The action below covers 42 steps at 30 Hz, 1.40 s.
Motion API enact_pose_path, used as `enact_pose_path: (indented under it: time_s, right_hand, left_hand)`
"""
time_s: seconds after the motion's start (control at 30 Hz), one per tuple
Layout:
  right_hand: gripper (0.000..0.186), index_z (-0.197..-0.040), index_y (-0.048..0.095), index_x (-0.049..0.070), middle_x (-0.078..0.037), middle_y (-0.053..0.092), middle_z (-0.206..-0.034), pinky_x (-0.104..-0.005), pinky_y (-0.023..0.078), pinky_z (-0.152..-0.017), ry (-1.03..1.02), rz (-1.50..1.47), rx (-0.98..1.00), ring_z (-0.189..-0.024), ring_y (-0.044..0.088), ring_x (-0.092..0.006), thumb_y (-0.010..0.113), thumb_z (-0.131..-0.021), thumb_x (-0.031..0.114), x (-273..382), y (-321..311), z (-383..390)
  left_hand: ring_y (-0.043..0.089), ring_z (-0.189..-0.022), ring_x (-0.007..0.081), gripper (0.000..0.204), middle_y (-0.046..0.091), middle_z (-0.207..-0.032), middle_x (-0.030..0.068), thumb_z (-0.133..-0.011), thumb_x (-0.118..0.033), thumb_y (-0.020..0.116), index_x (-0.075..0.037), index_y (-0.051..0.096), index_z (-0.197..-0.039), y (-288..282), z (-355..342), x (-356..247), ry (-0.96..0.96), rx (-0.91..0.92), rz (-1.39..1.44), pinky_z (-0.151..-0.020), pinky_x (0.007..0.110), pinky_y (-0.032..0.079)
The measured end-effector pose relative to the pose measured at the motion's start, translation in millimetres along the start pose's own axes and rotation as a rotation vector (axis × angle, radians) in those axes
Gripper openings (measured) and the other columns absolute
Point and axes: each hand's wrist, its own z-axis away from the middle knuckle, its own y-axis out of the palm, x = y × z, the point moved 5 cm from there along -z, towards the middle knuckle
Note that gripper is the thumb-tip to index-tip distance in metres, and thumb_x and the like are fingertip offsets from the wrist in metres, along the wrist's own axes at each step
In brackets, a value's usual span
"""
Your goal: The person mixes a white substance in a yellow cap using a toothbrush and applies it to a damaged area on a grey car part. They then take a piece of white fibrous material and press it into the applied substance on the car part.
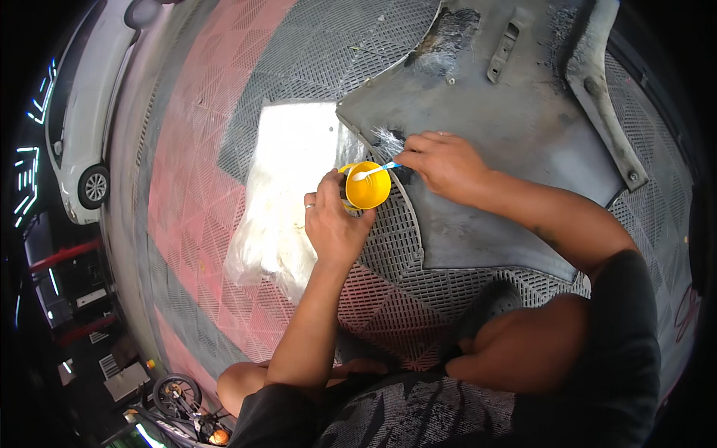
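Our left hand [334,224] grips a yellow cup [367,186] over the grated floor tiles [388,246]; our right hand [441,160] pinches a small brush [376,171] into it. Beside lie a grey bumper panel [508,127] and a clear plastic bag [287,187].

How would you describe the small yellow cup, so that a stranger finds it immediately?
Find the big grey panel lying on the grid floor. At its left edge, the left hand holds a round yellow cup, the only bright yellow thing here.

White car [78,127] far left; bicycle wheel [176,396] lower left; grated floor tiles [194,149].
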Motion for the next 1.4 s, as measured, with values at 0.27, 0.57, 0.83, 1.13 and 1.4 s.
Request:
enact_pose_path:
  time_s: [0.27,0.57,0.83,1.13,1.4]
  right_hand:
    - [0.031,-0.114,0.075,0.013,-0.006,0.067,-0.108,-0.0457,0.056,-0.09,0.078,0.026,0.039,-0.107,0.069,-0.0292,0.07,-0.084,0.006,-10.2,-5.3,17.2]
    - [0.021,-0.11,0.074,0.011,-0.009,0.07,-0.108,-0.0469,0.057,-0.087,0.207,-0.015,0.156,-0.102,0.071,-0.0328,0.067,-0.092,0.004,-4.8,-11.0,20.0]
    - [0.023,-0.126,0.074,0.004,-0.003,0.074,-0.104,-0.0335,0.056,-0.082,0.639,-1.032,0.296,-0.087,0.067,-0.0147,0.068,-0.103,0.007,-56.0,21.0,36.1]
    - [0.024,-0.125,0.074,0.005,-0.003,0.073,-0.104,-0.0341,0.055,-0.082,0.724,-0.893,0.2,-0.089,0.066,-0.0143,0.069,-0.102,0.006,-89.3,36.3,45.2]
    - [0.022,-0.117,0.071,0.008,-0.015,0.071,-0.108,-0.0451,0.055,-0.091,0.588,-0.435,0.013,-0.102,0.069,-0.0365,0.067,-0.097,0.0,-71.5,36.2,39.6]
  left_hand:
    - [0.065,-0.107,0.0382,0.074,0.07,-0.132,0.0105,-0.065,-0.011,0.093,-0.009,0.062,-0.132,0.7,-8.5,-16.6,0.082,-0.073,-0.047,-0.091,0.047,0.057]
    - [0.064,-0.109,0.0382,0.07,0.066,-0.139,0.0118,-0.065,-0.01,0.093,-0.008,0.064,-0.129,4.3,-11.1,-34.4,0.205,-0.102,-0.111,-0.089,0.047,0.056]
    - [0.066,-0.112,0.0414,0.075,0.07,-0.126,0.0185,-0.068,-0.025,0.099,-0.004,0.058,-0.128,23.3,-15.2,-20.0,-0.113,-0.066,0.055,-0.094,0.051,0.055]
    - [0.069,-0.113,0.0428,0.085,0.071,-0.119,0.0255,-0.072,-0.039,0.101,0.001,0.054,-0.13,35.8,14.0,9.7,-0.474,0.02,0.191,-0.1,0.049,0.054]
    - [0.064,-0.119,0.0445,0.086,0.062,-0.132,0.0223,-0.076,-0.044,0.098,-0.007,0.057,-0.142,71.5,72.0,42.5,-0.486,0.034,0.163,-0.1,0.055,0.053]
